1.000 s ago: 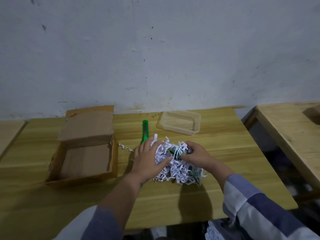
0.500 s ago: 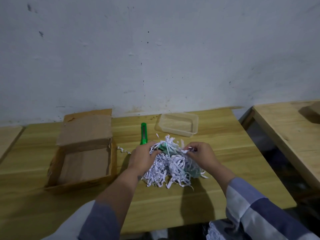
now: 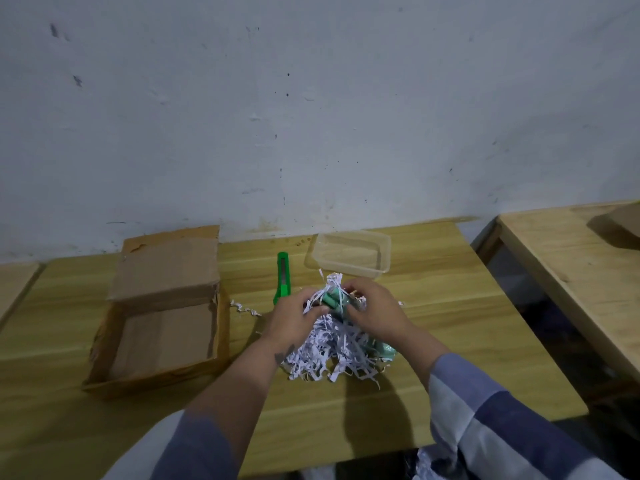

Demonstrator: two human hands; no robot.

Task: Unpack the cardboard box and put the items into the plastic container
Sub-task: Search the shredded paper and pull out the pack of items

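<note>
A heap of white shredded paper (image 3: 332, 344) lies on the wooden table (image 3: 450, 306) in front of me. Pale green cylindrical items (image 3: 333, 299) show at the top of the heap, and another green item (image 3: 384, 351) sticks out at its right edge. My left hand (image 3: 294, 318) and my right hand (image 3: 375, 311) both grip the top of the heap around the green items. The open cardboard box (image 3: 162, 341) sits to the left and looks hollow inside. The clear plastic container (image 3: 349, 254) stands just behind the heap with nothing visible in it.
A green utility knife (image 3: 283, 277) lies between the box and the container. A stray paper curl (image 3: 244, 308) lies by the box. A second wooden table (image 3: 571, 271) stands to the right across a gap, with a brown box (image 3: 620, 225) on it. A wall runs behind.
Both hands have lifted the top of the shredded paper and pulled it apart, so the green items now show between my fingers. The heap hangs taller than before.
</note>
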